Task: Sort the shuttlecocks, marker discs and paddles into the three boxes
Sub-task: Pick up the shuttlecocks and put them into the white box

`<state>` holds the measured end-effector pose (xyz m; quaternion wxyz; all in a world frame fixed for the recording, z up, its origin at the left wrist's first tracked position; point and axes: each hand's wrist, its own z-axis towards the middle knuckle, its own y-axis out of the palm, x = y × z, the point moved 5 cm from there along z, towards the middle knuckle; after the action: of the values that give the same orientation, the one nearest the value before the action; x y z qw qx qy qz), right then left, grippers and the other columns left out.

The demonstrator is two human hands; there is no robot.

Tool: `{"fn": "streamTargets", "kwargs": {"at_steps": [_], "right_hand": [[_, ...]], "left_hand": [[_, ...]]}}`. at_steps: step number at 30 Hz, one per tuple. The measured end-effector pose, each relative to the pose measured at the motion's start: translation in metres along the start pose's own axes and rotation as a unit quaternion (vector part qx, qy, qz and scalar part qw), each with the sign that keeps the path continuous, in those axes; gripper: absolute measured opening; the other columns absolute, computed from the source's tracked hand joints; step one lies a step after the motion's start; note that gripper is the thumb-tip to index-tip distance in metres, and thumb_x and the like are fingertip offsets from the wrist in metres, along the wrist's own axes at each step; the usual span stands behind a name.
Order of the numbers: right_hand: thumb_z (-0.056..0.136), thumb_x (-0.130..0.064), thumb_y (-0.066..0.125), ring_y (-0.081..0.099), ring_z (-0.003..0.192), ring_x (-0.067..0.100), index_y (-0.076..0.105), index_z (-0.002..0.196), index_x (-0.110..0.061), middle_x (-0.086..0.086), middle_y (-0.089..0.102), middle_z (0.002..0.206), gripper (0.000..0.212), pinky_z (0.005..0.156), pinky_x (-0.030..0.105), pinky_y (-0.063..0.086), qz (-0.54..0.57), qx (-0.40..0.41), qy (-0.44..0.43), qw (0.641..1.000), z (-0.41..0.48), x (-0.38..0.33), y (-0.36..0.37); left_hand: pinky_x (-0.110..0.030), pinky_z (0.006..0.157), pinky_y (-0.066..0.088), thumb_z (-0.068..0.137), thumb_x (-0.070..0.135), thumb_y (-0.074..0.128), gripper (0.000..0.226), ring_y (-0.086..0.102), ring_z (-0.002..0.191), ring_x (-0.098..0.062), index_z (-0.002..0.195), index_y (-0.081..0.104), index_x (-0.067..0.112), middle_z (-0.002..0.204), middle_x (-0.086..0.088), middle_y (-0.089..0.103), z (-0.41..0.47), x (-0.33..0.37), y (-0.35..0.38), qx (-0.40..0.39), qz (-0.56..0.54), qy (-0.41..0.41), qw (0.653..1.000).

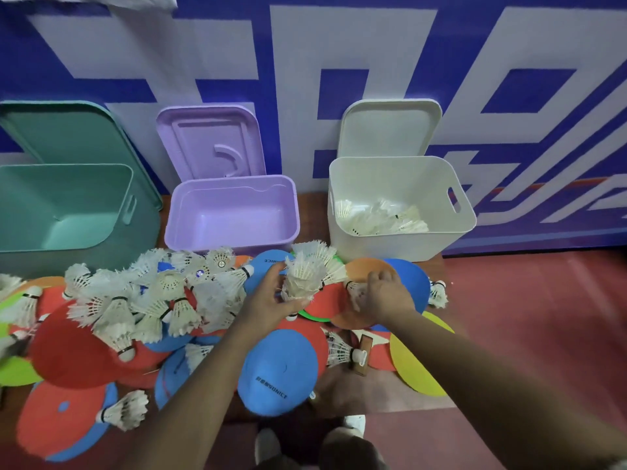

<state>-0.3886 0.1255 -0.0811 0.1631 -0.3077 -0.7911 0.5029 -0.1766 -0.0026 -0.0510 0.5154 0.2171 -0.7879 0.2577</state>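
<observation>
Curled round a bunch of white feather shuttlecocks (pixel 305 276), feathers pointing to twelve o'clock, the left hand (pixel 271 300) is further from the white plastic box (pixel 390 247) than the right hand (pixel 383 296), which pinches a loose shuttlecock (pixel 354 295) with the box at twelve o'clock.

blue disc (pixel 278 371) marked, seemingly, "SONICE", farther blue disc (pixel 259 269) "NICE"
</observation>
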Motion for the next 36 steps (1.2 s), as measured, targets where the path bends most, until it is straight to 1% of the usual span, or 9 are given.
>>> {"fn": "streamTargets", "kwargs": {"at_steps": [3, 6, 9, 15, 20, 23, 27, 32, 36], "right_hand": [[0.099, -0.040, 0.034, 0.042, 0.127, 0.035, 0.042, 0.136, -0.008, 0.016, 0.051, 0.135, 0.049, 0.107, 0.044, 0.031, -0.107, -0.001, -0.034, 0.994, 0.015, -0.004, 0.010], [0.096, -0.044, 0.032, 0.048, 0.121, 0.035, 0.049, 0.130, -0.010, 0.014, 0.058, 0.129, 0.051, 0.103, 0.045, 0.031, -0.085, 0.015, -0.046, 0.995, 0.023, -0.006, 0.013], [0.093, -0.044, 0.042, 0.052, 0.117, 0.034, 0.051, 0.123, -0.007, 0.015, 0.059, 0.124, 0.049, 0.101, 0.042, 0.038, 0.000, 0.016, -0.085, 0.996, 0.021, 0.001, -0.004], [0.077, -0.026, 0.069, 0.057, 0.076, 0.020, 0.056, 0.099, -0.016, 0.003, 0.060, 0.087, 0.028, 0.061, 0.028, 0.046, 0.264, -0.043, -0.136, 0.954, 0.004, 0.042, -0.094], [0.082, -0.011, 0.068, 0.067, 0.081, 0.031, 0.062, 0.096, -0.009, 0.013, 0.067, 0.091, 0.015, 0.073, 0.043, 0.057, 0.435, 0.010, -0.158, 0.886, 0.011, 0.078, -0.176], [0.081, -0.015, 0.070, 0.066, 0.081, 0.029, 0.065, 0.099, -0.013, 0.010, 0.067, 0.092, 0.018, 0.073, 0.038, 0.057, 0.436, 0.019, -0.198, 0.878, 0.019, 0.080, -0.202], [0.081, -0.016, 0.068, 0.059, 0.072, 0.010, 0.065, 0.109, -0.019, 0.001, 0.066, 0.097, 0.029, 0.071, 0.023, 0.048, 0.338, 0.009, -0.242, 0.909, 0.030, 0.076, -0.212], [0.084, -0.010, 0.064, 0.053, 0.066, 0.010, 0.058, 0.118, -0.021, -0.004, 0.059, 0.079, 0.037, 0.067, 0.025, 0.046, 0.356, 0.031, -0.202, 0.912, 0.051, 0.092, -0.208], [0.087, 0.001, 0.058, 0.054, 0.062, 0.017, 0.059, 0.108, -0.011, 0.007, 0.062, 0.072, 0.024, 0.060, 0.027, 0.048, 0.505, -0.009, -0.125, 0.854, 0.076, 0.121, -0.192]], "left_hand": [[-0.017, 0.080, 0.050, 0.076, 0.020, 0.082, 0.067, 0.063, 0.099, 0.006, 0.104, 0.043, 0.067, 0.106, 0.029, 0.063, 0.009, -0.001, 0.010, 0.016, -0.012, -0.029, 0.999], [-0.022, 0.084, 0.052, 0.075, 0.021, 0.083, 0.067, 0.064, 0.104, 0.000, 0.120, 0.046, 0.053, 0.114, 0.020, 0.065, 0.018, 0.002, 0.017, 0.033, -0.014, -0.033, 0.999], [-0.035, 0.096, 0.052, 0.076, 0.017, 0.082, 0.070, 0.064, 0.108, -0.006, 0.133, 0.046, 0.035, 0.121, 0.013, 0.066, 0.024, 0.009, 0.024, 0.042, -0.029, -0.030, 0.998], [-0.045, 0.096, 0.052, 0.059, 0.041, 0.086, 0.080, 0.063, 0.114, -0.017, 0.129, 0.048, 0.045, 0.126, 0.007, 0.064, 0.044, 0.039, 0.030, 0.056, -0.020, -0.006, 0.998], [-0.028, 0.093, 0.052, 0.073, 0.015, 0.084, 0.069, 0.062, 0.106, -0.004, 0.128, 0.049, 0.037, 0.121, 0.003, 0.062, 0.066, 0.076, 0.033, 0.070, 0.029, 0.045, 0.996], [-0.010, 0.085, 0.047, 0.074, 0.011, 0.083, 0.065, 0.058, 0.100, 0.012, 0.126, 0.050, 0.033, 0.116, 0.012, 0.060, 0.078, 0.106, 0.044, 0.063, 0.104, 0.089, 0.989], [-0.026, 0.100, 0.044, 0.075, 0.025, 0.081, 0.067, 0.052, 0.118, -0.002, 0.130, 0.048, 0.042, 0.129, 0.013, 0.055, 0.102, 0.134, 0.060, 0.025, 0.248, 0.157, 0.956], [-0.020, 0.103, 0.034, 0.078, 0.028, 0.078, 0.070, 0.042, 0.125, -0.003, 0.138, 0.044, 0.040, 0.137, 0.014, 0.049, 0.135, 0.157, 0.093, -0.013, 0.311, 0.167, 0.935], [-0.020, 0.102, 0.034, 0.079, 0.029, 0.077, 0.070, 0.044, 0.128, -0.007, 0.139, 0.042, 0.039, 0.140, 0.012, 0.049, 0.167, 0.164, 0.120, -0.044, 0.336, 0.170, 0.925]]}}
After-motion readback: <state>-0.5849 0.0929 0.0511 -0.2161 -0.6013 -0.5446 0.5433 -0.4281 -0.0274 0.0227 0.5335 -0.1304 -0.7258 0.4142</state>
